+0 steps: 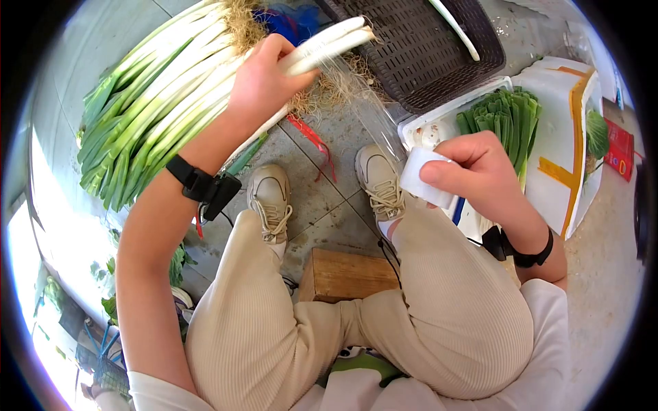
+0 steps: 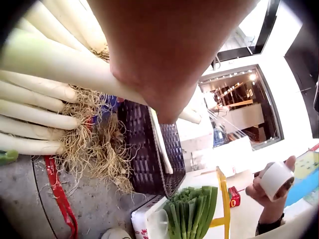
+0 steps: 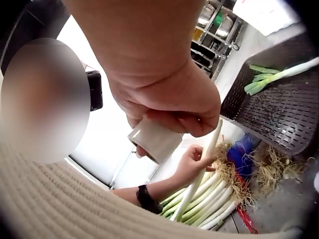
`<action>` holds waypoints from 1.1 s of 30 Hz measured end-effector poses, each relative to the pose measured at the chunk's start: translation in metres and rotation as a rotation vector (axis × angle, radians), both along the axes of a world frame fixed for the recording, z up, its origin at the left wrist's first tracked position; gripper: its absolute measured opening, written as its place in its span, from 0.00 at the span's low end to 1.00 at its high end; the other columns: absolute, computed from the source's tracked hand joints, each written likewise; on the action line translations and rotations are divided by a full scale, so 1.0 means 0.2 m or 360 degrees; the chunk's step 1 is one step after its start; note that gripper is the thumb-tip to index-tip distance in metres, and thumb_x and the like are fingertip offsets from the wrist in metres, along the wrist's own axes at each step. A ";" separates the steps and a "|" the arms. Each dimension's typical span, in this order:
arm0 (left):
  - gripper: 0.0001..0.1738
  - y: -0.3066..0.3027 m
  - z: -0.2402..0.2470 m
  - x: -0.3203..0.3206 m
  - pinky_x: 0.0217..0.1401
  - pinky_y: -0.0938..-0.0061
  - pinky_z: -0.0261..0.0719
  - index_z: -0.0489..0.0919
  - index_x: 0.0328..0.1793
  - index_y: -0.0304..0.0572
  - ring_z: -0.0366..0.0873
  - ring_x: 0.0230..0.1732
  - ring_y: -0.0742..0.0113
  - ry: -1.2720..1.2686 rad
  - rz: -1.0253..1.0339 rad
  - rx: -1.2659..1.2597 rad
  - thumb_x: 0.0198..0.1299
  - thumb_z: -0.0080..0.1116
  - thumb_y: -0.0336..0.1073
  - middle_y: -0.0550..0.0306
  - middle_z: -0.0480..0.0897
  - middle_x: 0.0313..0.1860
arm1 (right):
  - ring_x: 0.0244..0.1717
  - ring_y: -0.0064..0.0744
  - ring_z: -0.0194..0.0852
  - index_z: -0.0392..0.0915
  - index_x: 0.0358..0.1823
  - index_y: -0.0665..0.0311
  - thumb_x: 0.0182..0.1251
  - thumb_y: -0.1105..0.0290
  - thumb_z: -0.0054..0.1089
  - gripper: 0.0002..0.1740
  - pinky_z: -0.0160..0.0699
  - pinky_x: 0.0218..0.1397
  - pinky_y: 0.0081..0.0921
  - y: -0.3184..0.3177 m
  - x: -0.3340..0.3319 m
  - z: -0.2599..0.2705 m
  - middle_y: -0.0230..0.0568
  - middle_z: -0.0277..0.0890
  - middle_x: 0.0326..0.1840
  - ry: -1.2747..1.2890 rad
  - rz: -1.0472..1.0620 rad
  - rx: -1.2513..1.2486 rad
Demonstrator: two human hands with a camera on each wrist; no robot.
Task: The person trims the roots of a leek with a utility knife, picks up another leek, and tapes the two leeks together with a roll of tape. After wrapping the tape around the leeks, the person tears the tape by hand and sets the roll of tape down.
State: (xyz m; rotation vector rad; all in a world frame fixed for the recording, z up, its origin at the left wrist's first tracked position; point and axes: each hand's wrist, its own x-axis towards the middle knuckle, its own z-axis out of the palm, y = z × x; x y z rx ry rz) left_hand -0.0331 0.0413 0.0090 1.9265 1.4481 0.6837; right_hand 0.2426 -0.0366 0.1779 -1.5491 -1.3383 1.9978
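Leeks [image 1: 323, 44] in left hand [image 1: 264, 83], tape [image 1: 425, 178] in right hand [image 1: 484, 168]

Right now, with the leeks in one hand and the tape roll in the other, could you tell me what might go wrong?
The left hand grips the leeks toward their white ends, so the long stalks may sag or slip. What looks like a clear strip stretched from the tape roll in the right hand could snag on the loose roots. The red strap by the shoes might catch a foot.
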 end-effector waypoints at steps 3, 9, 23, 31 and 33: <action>0.25 0.03 0.02 -0.02 0.44 0.63 0.83 0.80 0.44 0.41 0.84 0.39 0.52 0.0028 0.0183 0.0130 0.49 0.78 0.48 0.50 0.85 0.39 | 0.20 0.11 0.62 0.87 0.27 0.67 0.66 0.57 0.71 0.19 0.58 0.23 0.19 -0.02 0.01 -0.04 0.25 0.73 0.17 -0.0213 0.0112 -0.0131; 0.26 0.07 0.04 -0.07 0.40 0.65 0.84 0.83 0.47 0.42 0.86 0.36 0.53 0.0131 0.0264 0.0439 0.53 0.74 0.55 0.51 0.87 0.37 | 0.19 0.13 0.52 0.84 0.23 0.67 0.67 0.53 0.68 0.23 0.50 0.21 0.23 -0.04 0.03 -0.22 0.22 0.61 0.14 -0.0495 0.0290 -0.0165; 0.27 0.02 0.24 -0.08 0.43 0.58 0.81 0.76 0.56 0.45 0.85 0.35 0.44 0.0314 0.0007 -0.0036 0.68 0.55 0.60 0.45 0.86 0.35 | 0.23 0.13 0.67 0.88 0.30 0.67 0.67 0.51 0.68 0.22 0.66 0.29 0.20 -0.07 0.04 -0.39 0.30 0.81 0.22 -0.0549 -0.0015 -0.0046; 0.43 0.00 0.33 -0.05 0.40 0.63 0.82 0.81 0.48 0.42 0.86 0.33 0.54 0.0230 -0.0089 -0.0110 0.44 0.70 0.74 0.51 0.87 0.31 | 0.21 0.16 0.63 0.88 0.31 0.69 0.66 0.48 0.68 0.26 0.63 0.27 0.23 -0.09 0.08 -0.52 0.31 0.77 0.19 -0.0677 0.0063 0.0043; 0.40 0.00 0.38 -0.03 0.39 0.66 0.81 0.83 0.46 0.41 0.84 0.32 0.60 0.0277 -0.0092 -0.0245 0.44 0.73 0.71 0.53 0.86 0.31 | 0.21 0.16 0.62 0.87 0.31 0.69 0.65 0.47 0.67 0.26 0.63 0.26 0.24 -0.09 0.07 -0.53 0.31 0.76 0.18 -0.0649 0.0035 0.0062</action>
